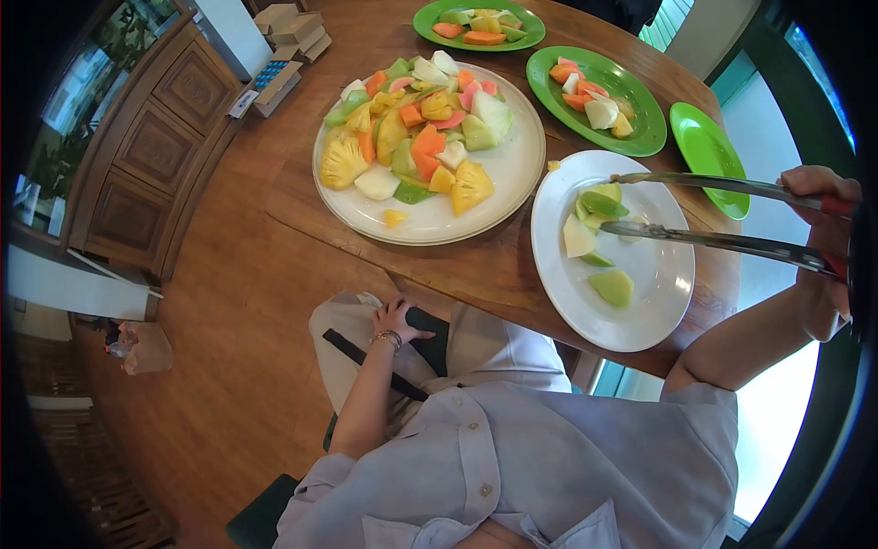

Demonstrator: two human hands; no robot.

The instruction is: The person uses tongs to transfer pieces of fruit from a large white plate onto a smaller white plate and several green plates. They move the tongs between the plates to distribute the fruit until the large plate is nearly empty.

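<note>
My right hand (823,233) grips metal tongs (722,240) with red handle ends. The tong arms are spread, their tips over pale and green fruit slices (599,203) on a white oval plate (663,311). On that plate another green-skinned slice (613,287) lies apart, nearer to me. My left hand (400,320) rests on my leg, fingers laid out over the edge of a dark flat thing (428,340). Left of the oval plate, a large round white plate (347,215) carries a heap of cut fruit, with pineapple pieces (344,163) and orange chunks (426,151).
Two green plates, one farther back (430,37) and one nearer (654,137), bear cut fruit. A bare green plate (709,151) sits at the right of the wooden table (439,265). Cardboard boxes (291,27) and a paper bag (146,348) stand beyond the table.
</note>
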